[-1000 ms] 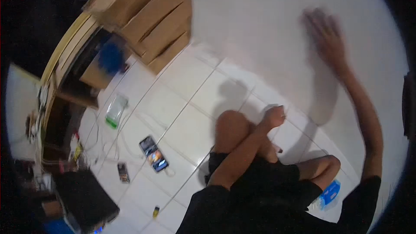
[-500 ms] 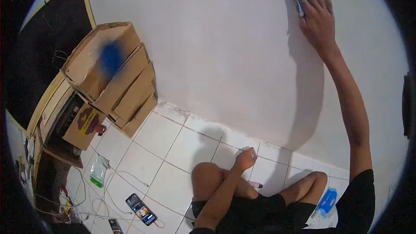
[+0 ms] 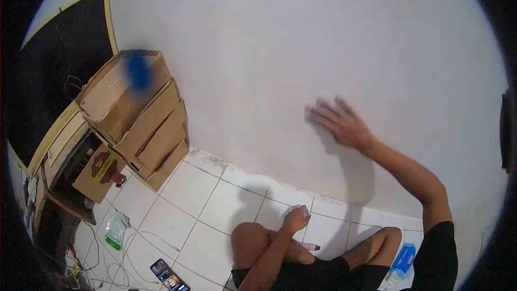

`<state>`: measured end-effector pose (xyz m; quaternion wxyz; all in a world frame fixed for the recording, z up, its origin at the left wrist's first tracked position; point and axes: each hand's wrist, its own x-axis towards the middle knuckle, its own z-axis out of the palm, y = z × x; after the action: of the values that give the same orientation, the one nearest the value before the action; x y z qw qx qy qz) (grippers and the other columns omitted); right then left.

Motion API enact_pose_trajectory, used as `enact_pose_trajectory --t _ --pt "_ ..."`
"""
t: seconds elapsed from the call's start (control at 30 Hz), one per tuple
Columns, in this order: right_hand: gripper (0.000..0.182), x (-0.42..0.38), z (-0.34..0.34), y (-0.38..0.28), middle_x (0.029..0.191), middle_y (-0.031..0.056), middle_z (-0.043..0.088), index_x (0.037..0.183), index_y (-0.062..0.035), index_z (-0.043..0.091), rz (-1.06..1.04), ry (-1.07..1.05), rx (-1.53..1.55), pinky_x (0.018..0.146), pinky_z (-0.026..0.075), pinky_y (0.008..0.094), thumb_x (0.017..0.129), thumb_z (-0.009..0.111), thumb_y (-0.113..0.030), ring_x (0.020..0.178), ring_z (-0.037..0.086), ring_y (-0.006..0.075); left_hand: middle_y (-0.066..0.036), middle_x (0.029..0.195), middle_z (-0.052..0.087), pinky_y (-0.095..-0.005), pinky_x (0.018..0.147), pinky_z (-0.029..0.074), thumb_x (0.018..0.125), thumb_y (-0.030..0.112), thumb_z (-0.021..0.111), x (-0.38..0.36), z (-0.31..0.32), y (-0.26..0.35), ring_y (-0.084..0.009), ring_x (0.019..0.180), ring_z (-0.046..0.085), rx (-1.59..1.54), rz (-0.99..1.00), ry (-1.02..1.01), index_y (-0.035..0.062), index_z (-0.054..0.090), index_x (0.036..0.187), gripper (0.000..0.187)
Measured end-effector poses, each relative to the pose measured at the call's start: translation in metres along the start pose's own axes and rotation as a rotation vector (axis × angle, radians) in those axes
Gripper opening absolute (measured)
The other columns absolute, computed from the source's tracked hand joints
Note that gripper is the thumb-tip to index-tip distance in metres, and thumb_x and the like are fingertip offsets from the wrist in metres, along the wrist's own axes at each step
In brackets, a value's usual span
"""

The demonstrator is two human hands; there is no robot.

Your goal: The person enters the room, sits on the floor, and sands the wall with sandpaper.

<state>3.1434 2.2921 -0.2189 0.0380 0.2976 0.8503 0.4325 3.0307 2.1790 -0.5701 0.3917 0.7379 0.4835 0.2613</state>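
Against the white wall (image 3: 258, 64), my right hand (image 3: 342, 124) lies flat with its fingers spread, slightly blurred; no cloth shows beneath it. My left hand (image 3: 297, 219) is closed above the floor tiles beside my bent knee, with a small pale thing at its fingers that I cannot make out. A pink tube-like item with a dark end (image 3: 311, 247) lies on the floor by my leg. On the right, next to my other knee, is a blue and white packet (image 3: 404, 257).
Stacked cardboard boxes (image 3: 156, 129) stand at the left by the wall, near a dark framed panel (image 3: 64, 70) and a wooden shelf (image 3: 67, 202). A phone (image 3: 169, 276), a green and white pouch (image 3: 116, 230) and white cables lie on the tiled floor (image 3: 210, 199).
My right hand has moved down and left across the wall; the light blue cloth seen under it earlier no longer shows. My left hand stays closed by my knee. The view has shifted slightly.
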Motion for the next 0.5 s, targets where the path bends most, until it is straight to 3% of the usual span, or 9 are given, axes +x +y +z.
enact_pose_trajectory --t 0.07,0.13,0.23,0.33,0.4,0.5 --pt "0.07 0.024 -0.04 0.04 0.153 -0.0042 0.029 0.145 -0.0283 0.034 0.188 0.046 -0.051 0.118 0.015 0.0487 0.081 0.06 -0.02 0.143 0.022 0.0201 -0.018 0.09 0.066 -0.0489 0.078 0.049 0.084 0.03 0.064 0.01 0.012 -0.007 -0.0387 0.091 0.063 -0.01 0.031 0.0 0.0068 0.058 0.095 0.026" --pt "0.073 0.042 -0.061 0.082 0.154 -0.0046 0.028 0.146 -0.0288 0.033 0.37 0.301 -0.145 0.117 0.015 0.0516 0.08 0.062 -0.018 0.143 0.022 0.0224 -0.019 0.09 0.066 -0.0489 0.078 0.05 0.084 0.029 0.065 0.011 0.013 -0.007 -0.0395 0.09 0.063 -0.05 0.026 -0.019 0.0069 0.058 0.095 0.026" --pt "0.072 0.048 -0.069 0.093 0.154 -0.0046 0.026 0.147 -0.0283 0.032 0.455 0.465 -0.173 0.116 0.016 0.0529 0.082 0.06 -0.018 0.143 0.021 0.0244 -0.019 0.091 0.065 -0.0488 0.078 0.05 0.084 0.028 0.065 0.01 0.01 -0.007 -0.0397 0.091 0.062 -0.042 -0.038 -0.05 0.0071 0.058 0.095 0.025" --pt "0.07 0.031 -0.043 0.051 0.155 -0.0043 0.025 0.148 -0.028 0.03 0.433 0.322 -0.049 0.116 0.017 0.0525 0.084 0.058 -0.018 0.143 0.022 0.0243 -0.019 0.092 0.065 -0.0491 0.079 0.049 0.084 0.029 0.065 0.009 0.005 -0.007 -0.0388 0.091 0.063 -0.06 0.054 0.02 0.0075 0.058 0.095 0.025" --pt "0.069 0.015 -0.02 0.016 0.155 -0.0042 0.025 0.148 -0.0258 0.031 0.371 0.091 -0.016 0.116 0.016 0.051 0.084 0.057 -0.02 0.144 0.02 0.023 -0.018 0.093 0.065 -0.0492 0.079 0.049 0.084 0.029 0.065 0.008 0.005 -0.007 -0.0386 0.091 0.063 -0.04 0.043 0.01 0.0077 0.058 0.096 0.026" --pt "0.076 -0.019 0.026 -0.029 0.155 -0.0037 0.025 0.148 -0.0231 0.029 0.094 -0.005 0.117 0.118 0.016 0.0456 0.079 0.06 -0.02 0.144 0.02 0.0204 -0.018 0.093 0.065 -0.0487 0.079 0.049 0.083 0.029 0.065 0.002 0.004 -0.002 -0.0383 0.091 0.062 -0.012 -0.01 -0.004 0.0078 0.059 0.097 0.026"
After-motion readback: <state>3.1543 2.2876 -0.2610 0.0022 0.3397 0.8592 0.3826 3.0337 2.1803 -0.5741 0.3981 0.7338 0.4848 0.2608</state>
